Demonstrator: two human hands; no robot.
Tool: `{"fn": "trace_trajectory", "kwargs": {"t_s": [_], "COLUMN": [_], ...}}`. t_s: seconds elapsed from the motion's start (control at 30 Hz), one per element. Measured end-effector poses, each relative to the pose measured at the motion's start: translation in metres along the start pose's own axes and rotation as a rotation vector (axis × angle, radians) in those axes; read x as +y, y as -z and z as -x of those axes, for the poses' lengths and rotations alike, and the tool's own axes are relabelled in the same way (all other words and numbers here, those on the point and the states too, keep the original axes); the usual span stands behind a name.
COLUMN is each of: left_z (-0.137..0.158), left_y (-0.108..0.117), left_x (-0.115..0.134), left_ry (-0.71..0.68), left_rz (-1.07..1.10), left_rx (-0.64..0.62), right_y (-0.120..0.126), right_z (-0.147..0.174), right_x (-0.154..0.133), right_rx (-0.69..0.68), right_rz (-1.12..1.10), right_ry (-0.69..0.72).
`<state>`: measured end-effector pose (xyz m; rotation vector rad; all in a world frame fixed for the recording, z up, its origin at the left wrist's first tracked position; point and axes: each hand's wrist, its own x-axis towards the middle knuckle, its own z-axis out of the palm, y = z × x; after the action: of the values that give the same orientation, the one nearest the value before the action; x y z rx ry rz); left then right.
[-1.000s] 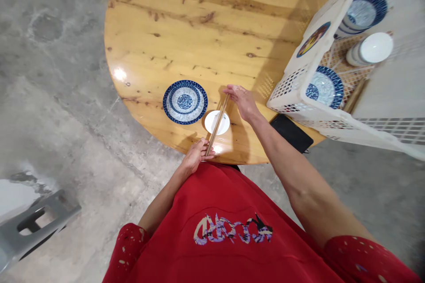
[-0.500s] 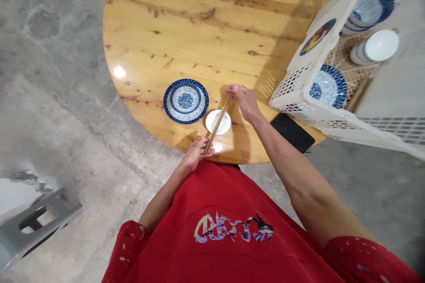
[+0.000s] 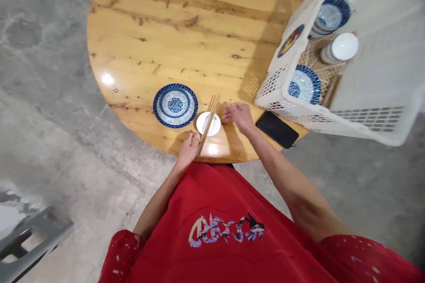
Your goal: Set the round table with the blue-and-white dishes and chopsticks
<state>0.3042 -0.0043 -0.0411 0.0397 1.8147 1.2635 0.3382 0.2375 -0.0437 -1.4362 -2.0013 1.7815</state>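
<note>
A pair of wooden chopsticks (image 3: 210, 117) lies slantwise across a small white dish (image 3: 216, 126), their far tips slightly apart. My left hand (image 3: 190, 147) is at their near end by the table edge, fingers bent against them in what looks like a loose grip; part of the fingers is hidden. To the right of the dish, my right hand (image 3: 238, 116) is off the chopsticks and holds nothing, its fingers loosely bent and a little blurred. Left of the dish stands a blue-patterned plate (image 3: 157, 113) with a smaller matching dish or bowl (image 3: 175, 105) on it.
A white plastic basket (image 3: 303, 110) stands at the right of the round wooden table (image 3: 159, 31). Inside are blue-rimmed bowls (image 3: 332, 13), white cups (image 3: 343, 47), and blue-rimmed plates (image 3: 307, 84). A black phone (image 3: 277, 129) lies before the basket. A grey stool (image 3: 36, 243) is on the floor.
My right hand has let go of the chopsticks' far end and moved away to the right, nearer me. The chopsticks' far tips have spread slightly. The whole view has shifted.
</note>
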Motion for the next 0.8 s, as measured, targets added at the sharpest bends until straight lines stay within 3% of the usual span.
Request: {"fn": "trace_trajectory", "kwargs": {"t_s": [0.1, 0.2, 0.43, 0.8], "left_z": [-0.01, -0.014, -0.013, -0.014], "left_y": [0.0, 0.001, 0.011, 0.016], "left_x": [0.005, 0.01, 0.012, 0.005], "left_ry": [-0.046, -0.014, 0.029, -0.008], "left_rz": [0.039, 0.133, 0.186, 0.151], "left_rx": [0.031, 0.053, 0.095, 0.108], "right_y": [0.002, -0.004, -0.021, -0.022], "right_z": [0.033, 0.052, 0.051, 0.05], "right_x": [0.011, 0.019, 0.027, 0.024], "right_rx": [-0.161, -0.24, -0.206, -0.242], "right_rz": [0.037, -0.005, -0.027, -0.02], "right_ry": [-0.11, -0.108, -0.057, -0.082]}}
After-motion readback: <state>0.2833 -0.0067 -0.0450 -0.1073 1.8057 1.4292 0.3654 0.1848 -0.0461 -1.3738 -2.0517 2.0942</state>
